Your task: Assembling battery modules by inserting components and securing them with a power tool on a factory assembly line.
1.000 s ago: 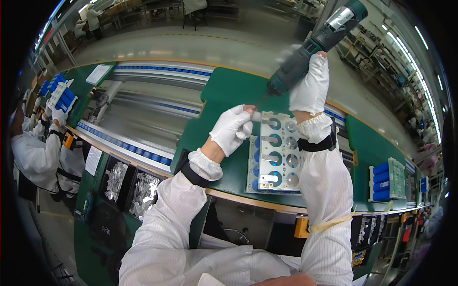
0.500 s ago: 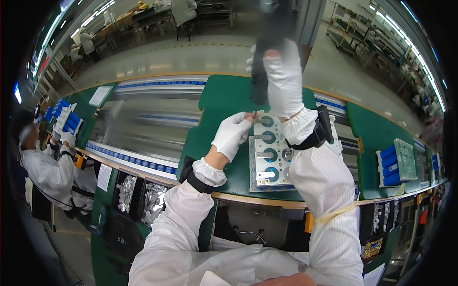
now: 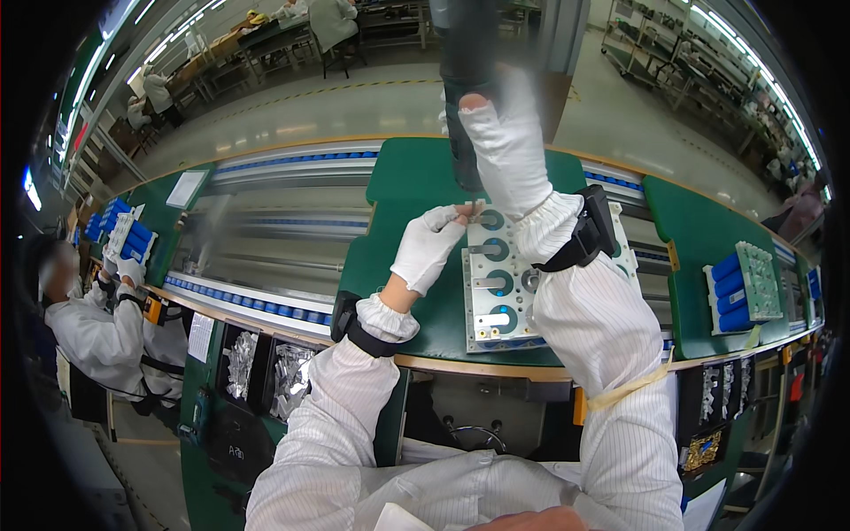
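Observation:
My right hand (image 3: 512,150), in a white glove with bare fingertips showing, is wrapped round a dark upright power screwdriver (image 3: 462,146), blurred along its upper part. Its bit points down at the far left corner of a white battery module (image 3: 482,334). Round dark openings line the module's top, with several flat metal strips (image 3: 490,283) lying across them. My left hand (image 3: 427,248), also gloved, has thumb and forefinger pinched at that same corner beside the bit. What lies between those fingertips is too small to make out. My right forearm hides part of the module.
Green boards (image 3: 416,173) bridge the roller conveyor (image 3: 266,301). A blue-celled module (image 3: 744,288) stands at the right. Bins of metal strips (image 3: 290,376) sit below the edge, near brass-coloured parts (image 3: 702,451). At the left, a co-worker (image 3: 97,323) handles another blue module (image 3: 133,234).
The screwdriver and my right hand have shifted slightly left in the picture. My left fingers stay pinched at the module's corner. The whole view has turned a little.

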{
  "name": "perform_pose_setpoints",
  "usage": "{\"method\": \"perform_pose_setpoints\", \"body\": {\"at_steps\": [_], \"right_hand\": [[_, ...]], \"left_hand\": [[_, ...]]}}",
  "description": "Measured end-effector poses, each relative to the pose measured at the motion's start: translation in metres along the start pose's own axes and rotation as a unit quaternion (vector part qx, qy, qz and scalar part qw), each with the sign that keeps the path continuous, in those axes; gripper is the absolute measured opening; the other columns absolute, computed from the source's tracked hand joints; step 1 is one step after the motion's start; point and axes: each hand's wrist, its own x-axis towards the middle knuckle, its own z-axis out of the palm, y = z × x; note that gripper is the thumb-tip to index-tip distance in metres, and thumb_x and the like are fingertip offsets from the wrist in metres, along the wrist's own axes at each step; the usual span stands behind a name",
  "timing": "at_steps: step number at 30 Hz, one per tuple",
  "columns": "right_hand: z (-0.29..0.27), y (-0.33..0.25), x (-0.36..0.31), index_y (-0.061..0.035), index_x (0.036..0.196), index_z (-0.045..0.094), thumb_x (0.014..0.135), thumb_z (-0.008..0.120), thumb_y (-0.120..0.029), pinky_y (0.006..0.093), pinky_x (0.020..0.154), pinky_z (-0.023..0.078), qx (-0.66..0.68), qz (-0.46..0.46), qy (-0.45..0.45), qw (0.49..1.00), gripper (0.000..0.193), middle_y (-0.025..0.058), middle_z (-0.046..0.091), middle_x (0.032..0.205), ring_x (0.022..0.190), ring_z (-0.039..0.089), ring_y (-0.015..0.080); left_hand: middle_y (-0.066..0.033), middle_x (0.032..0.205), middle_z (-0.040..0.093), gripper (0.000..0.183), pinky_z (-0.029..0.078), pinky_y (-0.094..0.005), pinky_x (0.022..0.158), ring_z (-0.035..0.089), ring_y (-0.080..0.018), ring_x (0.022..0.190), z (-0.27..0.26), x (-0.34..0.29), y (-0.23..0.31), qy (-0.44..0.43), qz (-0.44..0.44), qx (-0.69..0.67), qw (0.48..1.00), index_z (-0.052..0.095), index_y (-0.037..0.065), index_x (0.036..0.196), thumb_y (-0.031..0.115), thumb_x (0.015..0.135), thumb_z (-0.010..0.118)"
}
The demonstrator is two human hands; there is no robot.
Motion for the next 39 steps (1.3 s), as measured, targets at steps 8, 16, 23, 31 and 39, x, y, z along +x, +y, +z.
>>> {"method": "perform_pose_setpoints", "body": {"at_steps": [8,16,23,31,39], "right_hand": [[0.006,-0.006,-0.006,-0.0017,0.118,0.048,0.086,0.069,-0.044,0.0271,0.074,0.049,0.030,0.007,-0.020,0.999,0.057,0.0088,0.060,0.095,0.081,0.056,0.0134],[0.009,-0.004,-0.005,-0.0017,0.116,0.048,0.087,0.067,-0.031,0.0274,0.073,0.049,0.007,-0.019,-0.052,0.998,0.045,0.0115,0.060,0.093,0.078,0.058,0.0151],[0.006,-0.009,-0.004,-0.0008,0.116,0.048,0.086,0.069,-0.030,0.0268,0.073,0.049,0.007,-0.004,-0.030,1.000,0.046,0.0093,0.059,0.093,0.079,0.056,0.0136],[0.003,-0.008,0.003,0.0007,0.115,0.048,0.085,0.071,-0.030,0.0259,0.070,0.050,-0.041,0.030,-0.010,0.999,0.048,0.0083,0.060,0.092,0.078,0.057,0.0123],[-0.003,-0.002,0.009,0.0037,0.120,0.042,0.090,0.066,-0.019,0.0245,0.062,0.055,0.154,0.138,-0.047,0.977,0.044,0.0084,0.060,0.090,0.070,0.062,0.0110]], "left_hand": [[-0.0039,0.093,0.067,0.021,0.046,-0.0208,0.076,0.058,-0.0079,0.082,-0.001,0.001,-0.007,0.034,0.059,0.107,0.992,0.066,-0.005,0.105,0.008,0.089,0.063],[-0.0052,0.085,0.067,0.021,0.046,-0.0230,0.071,0.058,-0.0111,0.074,0.002,0.001,-0.013,0.064,0.087,0.045,0.993,0.069,0.001,0.105,0.007,0.086,0.064],[-0.0013,0.089,0.066,0.019,0.044,-0.0194,0.073,0.054,-0.0047,0.080,0.004,-0.001,0.000,0.056,0.025,0.070,0.996,0.065,-0.004,0.105,0.008,0.091,0.061],[-0.0026,0.089,0.068,0.017,0.045,-0.0190,0.074,0.057,-0.0054,0.080,0.003,-0.001,-0.004,0.062,0.019,0.059,0.996,0.068,-0.003,0.102,0.006,0.089,0.062],[-0.0001,0.083,0.064,0.020,0.044,-0.0200,0.067,0.053,-0.0045,0.072,0.008,-0.010,0.005,0.149,0.092,0.067,0.982,0.068,0.000,0.106,0.006,0.088,0.062]]}}
